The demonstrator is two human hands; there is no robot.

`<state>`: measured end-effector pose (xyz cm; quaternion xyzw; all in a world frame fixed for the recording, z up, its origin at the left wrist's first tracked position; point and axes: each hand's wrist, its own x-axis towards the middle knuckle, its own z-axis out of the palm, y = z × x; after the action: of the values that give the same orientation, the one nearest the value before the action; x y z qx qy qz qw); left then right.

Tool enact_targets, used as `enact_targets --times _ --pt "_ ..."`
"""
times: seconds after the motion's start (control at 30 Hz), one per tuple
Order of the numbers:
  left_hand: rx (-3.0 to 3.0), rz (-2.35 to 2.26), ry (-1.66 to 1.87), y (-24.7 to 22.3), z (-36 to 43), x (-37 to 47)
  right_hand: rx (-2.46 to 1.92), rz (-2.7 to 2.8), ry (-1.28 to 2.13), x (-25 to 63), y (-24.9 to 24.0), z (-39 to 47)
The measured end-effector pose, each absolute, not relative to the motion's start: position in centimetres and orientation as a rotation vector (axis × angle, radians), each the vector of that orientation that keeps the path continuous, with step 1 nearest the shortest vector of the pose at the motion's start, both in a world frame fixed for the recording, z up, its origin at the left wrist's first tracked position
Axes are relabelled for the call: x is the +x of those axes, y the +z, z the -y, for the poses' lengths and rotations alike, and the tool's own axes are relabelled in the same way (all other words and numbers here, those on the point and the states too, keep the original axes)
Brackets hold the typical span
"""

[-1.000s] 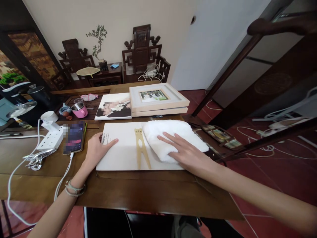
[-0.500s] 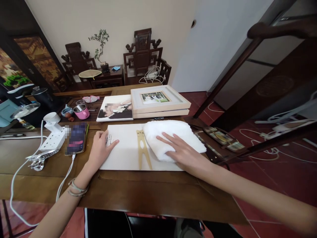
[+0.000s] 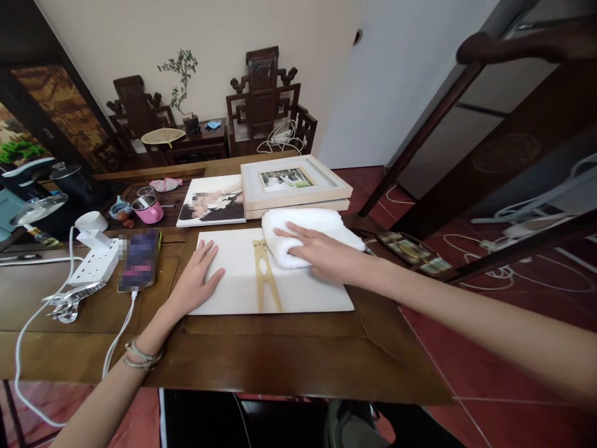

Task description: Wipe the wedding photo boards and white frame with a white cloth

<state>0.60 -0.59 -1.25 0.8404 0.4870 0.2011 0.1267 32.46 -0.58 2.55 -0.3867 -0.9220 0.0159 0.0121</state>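
One cloth has shifted toward 12 o'clock under the right hand, fingers half-spread, pressing; the left hand, open, gripping nothing, lies flat at 9 o'clock on one board.

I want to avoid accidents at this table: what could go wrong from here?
The white cloth under the right hand might catch the yellow forked piece beside it and drag it, if that is loose. Pushed farther back, the cloth could nudge the stacked frames. The left forearm might snag the phone's cable nearby.
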Motion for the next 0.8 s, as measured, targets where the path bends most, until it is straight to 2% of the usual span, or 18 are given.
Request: enact_targets --times 0.13,0.33,0.43,0.8 --pt "2.426 -1.443 0.606 -1.5 0.4 0.7 -1.233 2.884 0.075 32.3 2.9 1.4" --pt "2.426 -1.461 0.615 -1.7 0.2 0.7 -1.241 2.901 0.281 31.9 3.8 9.8" --pt "2.415 -1.458 0.666 -2.0 0.0 0.6 -1.24 2.906 0.339 31.9 4.1 11.3" --pt "2.418 -1.411 0.711 -2.1 -0.1 0.2 -1.267 2.791 0.312 32.6 3.0 0.0"
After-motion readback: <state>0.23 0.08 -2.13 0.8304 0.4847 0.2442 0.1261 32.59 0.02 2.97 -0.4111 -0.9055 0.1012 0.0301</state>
